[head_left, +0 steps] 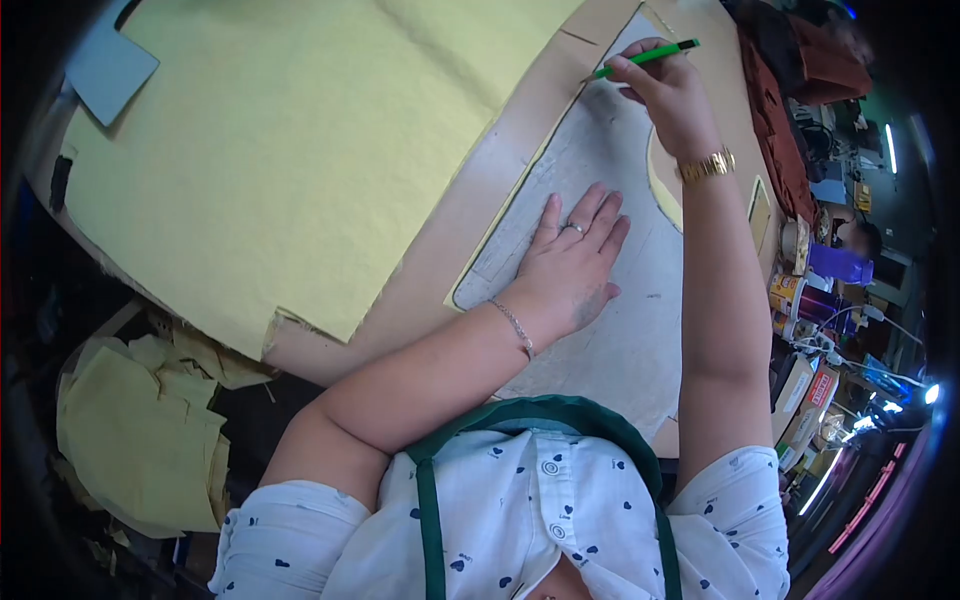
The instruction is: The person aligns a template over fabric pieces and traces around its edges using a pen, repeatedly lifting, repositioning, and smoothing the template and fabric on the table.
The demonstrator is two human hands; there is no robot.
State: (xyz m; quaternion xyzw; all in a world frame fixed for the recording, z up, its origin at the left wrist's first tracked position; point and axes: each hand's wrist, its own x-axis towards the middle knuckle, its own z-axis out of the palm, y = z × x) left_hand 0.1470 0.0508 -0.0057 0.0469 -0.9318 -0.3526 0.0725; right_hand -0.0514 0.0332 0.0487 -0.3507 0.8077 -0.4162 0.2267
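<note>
Green pencil (666, 52) aslant, tip lower left

One green pencil (655, 56); one ring (574, 228); two wristbands (706, 166).

Bright middle; dark, warped edges, seemingly blurred

1. Table (425, 265): tan top, fills most of the view, edge curving at lower left.
2. Red-brown cloth (775, 130) at its right edge.
3. Right-side clutter: purple container (840, 264), boxes (797, 430), white cable (888, 374).
4. Light: white tube (890, 148) upper right, second tube (820, 482) lower right, glaring lamp (932, 393) between.
5. Dark green-grey surface around upper tube; wall or floor, can't tell.
6. Lower left under table: deep shadow, floor unreadable.
</note>
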